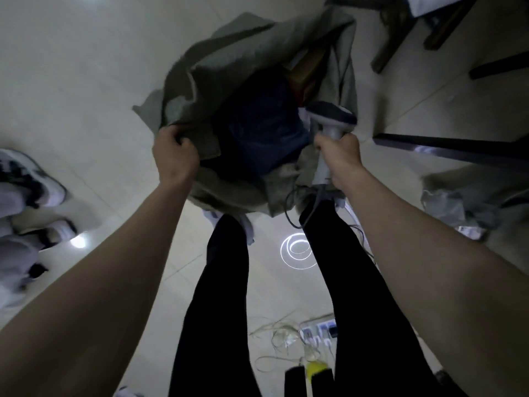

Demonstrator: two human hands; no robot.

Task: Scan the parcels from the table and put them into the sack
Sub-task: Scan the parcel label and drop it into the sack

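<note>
Two hands: left (pixel 174 156) grips sack (pixel 200 70); right (pixel 339 156) scanner (pixel 329 124).

Sack (pixel 200 81) on floor (pixel 71 81) ahead; parcel (pixel 263 133) inside; table (pixel 446 149) right.

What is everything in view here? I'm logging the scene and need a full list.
sack: one, grey-green, on the floor ahead, mouth open
blue parcel: one, dark blue, inside the sack
brown box: one, brown, deeper in the sack
scanner: one, grey, above the sack's right rim, cable hanging down
table: one, dark edge, at right
grey bags: count unclear, grey, under the table edge at right
power strip: one, white, on the floor near loose cords
shoes: two, white and dark, another person's, at left
legs: two, black trousers, below
hands: left grips the sack's rim; right holds the scanner
</note>
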